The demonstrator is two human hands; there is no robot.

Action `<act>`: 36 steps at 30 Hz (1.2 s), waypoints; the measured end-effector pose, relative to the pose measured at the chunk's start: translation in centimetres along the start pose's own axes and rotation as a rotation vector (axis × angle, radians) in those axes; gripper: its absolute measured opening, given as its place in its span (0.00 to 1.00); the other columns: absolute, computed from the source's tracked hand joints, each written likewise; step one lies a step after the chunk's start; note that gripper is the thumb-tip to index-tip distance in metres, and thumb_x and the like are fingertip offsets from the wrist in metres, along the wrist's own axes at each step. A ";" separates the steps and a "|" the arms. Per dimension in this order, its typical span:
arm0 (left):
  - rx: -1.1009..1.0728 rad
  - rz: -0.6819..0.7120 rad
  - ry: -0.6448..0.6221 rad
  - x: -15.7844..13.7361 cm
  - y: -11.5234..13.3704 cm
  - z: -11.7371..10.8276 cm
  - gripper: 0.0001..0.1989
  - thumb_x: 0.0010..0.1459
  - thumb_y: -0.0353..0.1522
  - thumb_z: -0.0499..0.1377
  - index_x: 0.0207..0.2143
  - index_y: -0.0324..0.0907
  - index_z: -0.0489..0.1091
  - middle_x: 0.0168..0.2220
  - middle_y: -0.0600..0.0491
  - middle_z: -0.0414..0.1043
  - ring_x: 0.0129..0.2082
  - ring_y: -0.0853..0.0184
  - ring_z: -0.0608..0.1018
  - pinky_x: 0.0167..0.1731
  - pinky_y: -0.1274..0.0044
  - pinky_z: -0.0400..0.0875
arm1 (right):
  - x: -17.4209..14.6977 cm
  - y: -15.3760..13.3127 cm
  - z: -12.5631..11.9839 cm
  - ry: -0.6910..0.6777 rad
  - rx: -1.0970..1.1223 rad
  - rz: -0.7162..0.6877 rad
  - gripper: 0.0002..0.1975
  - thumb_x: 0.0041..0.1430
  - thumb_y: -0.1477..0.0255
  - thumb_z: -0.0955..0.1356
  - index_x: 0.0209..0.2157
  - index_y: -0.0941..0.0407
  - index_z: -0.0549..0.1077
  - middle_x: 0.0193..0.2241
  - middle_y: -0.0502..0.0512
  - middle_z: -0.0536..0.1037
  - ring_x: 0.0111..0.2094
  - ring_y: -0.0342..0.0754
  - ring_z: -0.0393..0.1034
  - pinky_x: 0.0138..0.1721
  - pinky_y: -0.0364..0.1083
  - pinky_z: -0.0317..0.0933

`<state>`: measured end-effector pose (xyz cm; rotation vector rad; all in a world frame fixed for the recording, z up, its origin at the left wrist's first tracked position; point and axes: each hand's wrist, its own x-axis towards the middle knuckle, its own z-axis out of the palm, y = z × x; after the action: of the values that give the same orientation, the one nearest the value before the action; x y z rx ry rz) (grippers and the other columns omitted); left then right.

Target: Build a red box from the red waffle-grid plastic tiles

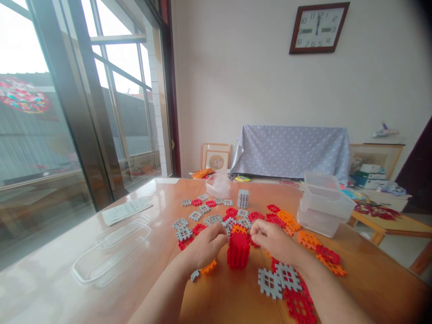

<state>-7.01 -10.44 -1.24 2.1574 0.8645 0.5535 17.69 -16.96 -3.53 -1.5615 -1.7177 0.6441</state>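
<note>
A red block (239,251) of interlocking toothed plastic pieces stands on the table in front of me. Just behind its top edge shows an orange toothed piece (239,228). To the left of the block is my left hand (208,245), its fingers curled closed; whatever they may hold is hidden. My right hand (272,239) is on the other side, fingers bent and pressed together, with nothing discernible between them. Grey pieces (270,282) and a red piece (299,306) lie beside my right forearm. Under my left hand an orange piece (209,267) is partly visible.
Loose grey pieces (184,234) and red pieces spread beyond my hands, near a grey stack (243,198). Orange pieces (308,240) lie to the right. Transparent tubs (320,209) stand at the right, lids (113,252) and a paper sheet (127,210) at the left.
</note>
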 end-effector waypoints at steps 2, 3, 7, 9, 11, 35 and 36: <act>-0.010 -0.043 -0.023 -0.3 -0.1 -0.2 0.09 0.61 0.37 0.53 0.40 0.43 0.67 0.39 0.54 0.72 0.41 0.64 0.74 0.41 0.74 0.67 | -0.1 -0.4 0.0 0.040 0.070 -0.036 0.10 0.61 0.66 0.67 0.44 0.53 0.72 0.40 0.52 0.77 0.43 0.49 0.71 0.42 0.47 0.66; -0.015 -0.061 -0.043 -0.4 -0.2 -0.2 0.12 0.59 0.38 0.55 0.44 0.44 0.67 0.42 0.53 0.73 0.42 0.63 0.74 0.42 0.73 0.68 | -0.3 -0.6 0.1 0.041 0.087 -0.063 0.17 0.60 0.65 0.68 0.50 0.52 0.71 0.47 0.55 0.77 0.50 0.52 0.71 0.48 0.50 0.66; 0.022 -0.085 -0.127 -0.8 -0.8 0.2 0.31 0.48 0.40 0.67 0.54 0.45 0.65 0.53 0.49 0.70 0.50 0.58 0.73 0.50 0.70 0.68 | -0.8 -1.1 0.7 -0.048 0.002 -0.137 0.39 0.54 0.62 0.74 0.66 0.46 0.60 0.67 0.56 0.62 0.66 0.59 0.56 0.65 0.59 0.55; 0.074 -0.090 -0.154 -0.6 -1.3 0.7 0.37 0.43 0.41 0.70 0.56 0.46 0.64 0.56 0.48 0.69 0.52 0.56 0.73 0.51 0.69 0.68 | -1.0 -1.0 1.1 -0.090 -0.064 -0.146 0.43 0.52 0.63 0.75 0.67 0.45 0.59 0.68 0.55 0.60 0.68 0.59 0.54 0.67 0.60 0.51; 0.143 -0.077 -0.157 -0.3 -1.7 1.2 0.40 0.40 0.40 0.71 0.57 0.47 0.63 0.56 0.48 0.69 0.52 0.55 0.73 0.50 0.69 0.68 | -0.9 -0.8 1.5 -0.106 -0.113 -0.152 0.43 0.51 0.64 0.75 0.67 0.45 0.60 0.68 0.55 0.61 0.67 0.59 0.56 0.67 0.59 0.52; 0.368 0.027 -0.117 0.5 -2.8 3.0 0.28 0.45 0.37 0.64 0.50 0.45 0.63 0.46 0.47 0.73 0.42 0.58 0.75 0.35 0.74 0.67 | -0.9 -2.1 1.5 -0.126 -0.063 -0.137 0.26 0.51 0.72 0.73 0.53 0.50 0.74 0.47 0.54 0.79 0.51 0.56 0.72 0.58 0.54 0.62; 0.368 0.035 -0.117 0.6 -2.9 3.0 0.28 0.45 0.38 0.64 0.50 0.45 0.63 0.46 0.47 0.73 0.42 0.58 0.75 0.35 0.74 0.67 | -0.9 -2.1 1.5 -0.127 -0.058 -0.136 0.26 0.50 0.72 0.73 0.54 0.49 0.74 0.48 0.54 0.79 0.51 0.56 0.72 0.58 0.54 0.62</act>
<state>-5.96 -9.99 -5.24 2.5121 0.9216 0.2962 15.23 -17.99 -2.96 -1.4543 -1.9342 0.6413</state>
